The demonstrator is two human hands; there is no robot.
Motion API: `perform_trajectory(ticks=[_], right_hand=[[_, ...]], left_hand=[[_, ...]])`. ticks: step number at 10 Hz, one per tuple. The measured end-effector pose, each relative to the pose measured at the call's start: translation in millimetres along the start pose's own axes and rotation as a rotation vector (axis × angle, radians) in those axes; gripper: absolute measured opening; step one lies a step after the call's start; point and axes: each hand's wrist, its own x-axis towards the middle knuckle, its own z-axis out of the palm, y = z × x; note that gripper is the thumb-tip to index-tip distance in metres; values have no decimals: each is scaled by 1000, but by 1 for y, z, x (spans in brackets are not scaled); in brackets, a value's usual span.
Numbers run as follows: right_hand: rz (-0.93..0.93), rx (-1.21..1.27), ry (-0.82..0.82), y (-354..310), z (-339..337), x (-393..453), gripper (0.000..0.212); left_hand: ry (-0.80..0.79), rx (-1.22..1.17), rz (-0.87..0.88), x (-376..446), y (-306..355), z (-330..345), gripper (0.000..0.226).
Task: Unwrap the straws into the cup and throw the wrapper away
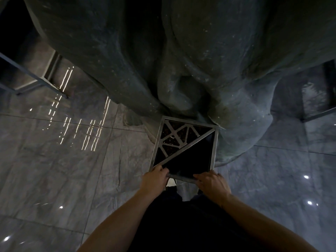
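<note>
A square steel bin (pixel 215 148) stands on the floor straight below me. Its top is split on the diagonal: a grid with dark grit (pixel 174 137) on the far left half, a black triangular opening (pixel 192 159) on the near right half. My left hand (pixel 156 176) is at the near left corner of the rim, fingers bunched at the opening's edge. My right hand (pixel 211 182) lies on the near rim, fingers curled. In the dim light no wrapper, straw or cup shows.
A big rough grey sculpted mass (pixel 181 60) rises right behind the bin. The floor (pixel 63 170) is glossy marble tile with light reflections. A metal frame (pixel 36 82) stands at the far left, another (pixel 318 111) at the right. My shoe tip (pixel 171 182) is beneath the bin's edge.
</note>
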Motion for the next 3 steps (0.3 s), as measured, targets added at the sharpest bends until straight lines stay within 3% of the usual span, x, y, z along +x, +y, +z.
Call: perform_trajectory(ticks=[3], right_hand=[[65, 45, -19, -13, 3, 5, 41]], left_hand=[[-15, -26, -24, 5, -8, -2, 47]])
